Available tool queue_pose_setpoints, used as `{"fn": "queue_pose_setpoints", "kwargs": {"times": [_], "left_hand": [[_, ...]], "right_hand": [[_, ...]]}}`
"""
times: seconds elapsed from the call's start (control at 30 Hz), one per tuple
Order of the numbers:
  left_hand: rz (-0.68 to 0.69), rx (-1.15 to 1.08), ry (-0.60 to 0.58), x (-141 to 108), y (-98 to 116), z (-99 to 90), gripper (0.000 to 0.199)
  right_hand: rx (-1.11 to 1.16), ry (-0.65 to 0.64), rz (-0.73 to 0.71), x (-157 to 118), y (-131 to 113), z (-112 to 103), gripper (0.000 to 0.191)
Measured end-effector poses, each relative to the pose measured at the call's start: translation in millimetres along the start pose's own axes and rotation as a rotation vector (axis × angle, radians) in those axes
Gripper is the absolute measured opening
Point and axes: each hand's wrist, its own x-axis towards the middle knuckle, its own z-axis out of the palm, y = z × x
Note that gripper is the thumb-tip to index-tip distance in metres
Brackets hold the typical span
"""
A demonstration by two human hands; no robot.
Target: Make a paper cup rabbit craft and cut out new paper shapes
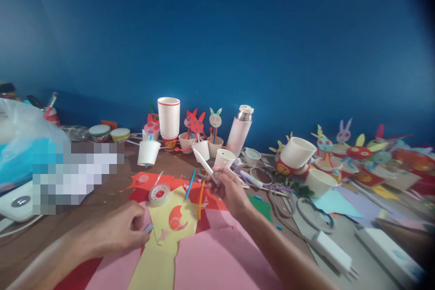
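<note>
My right hand (229,188) is closed around a white pen (204,163), whose slim end points up and to the left. Low over the coloured paper, my left hand (125,226) is closed, with a small purple piece (148,227) at its fingertips; its exact kind is unclear. Beneath the hands lie yellow paper (156,258), pink paper (224,258) and red paper scraps (139,180). A roll of clear tape (159,194) rests just beyond my left hand. Blue (190,183) and orange (200,199) sticks lie between the hands.
A tall stack of paper cups (169,118) and a pink flask (239,131) stand by the blue wall. Paper rabbits on cups (360,154) crowd the right side. Grey cable (282,206) and a white plug adapter (335,253) lie at right. A plastic bag (27,131) sits left.
</note>
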Motion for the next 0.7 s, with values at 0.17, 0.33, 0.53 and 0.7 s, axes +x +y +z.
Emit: {"fn": "queue_pose_setpoints", "kwargs": {"times": [0.17,0.33,0.53,0.7], "left_hand": [[0.139,-0.096,-0.225,2,11,-1.3,0.023],[0.104,-0.317,-0.197,8,21,-0.1,0.012],[0.092,-0.459,-0.149,2,34,-1.3,0.013],[0.077,-0.491,-0.125,2,34,-2.9,0.019]], "right_hand": [[-0.108,-0.142,0.067,-8,4,8,0.019],[-0.400,-0.238,-0.041,-14,8,13,0.023],[-0.882,-0.290,-0.210,-22,-16,13,0.023],[-1.046,-0.305,-0.312,-29,-40,15,0.016]]}}
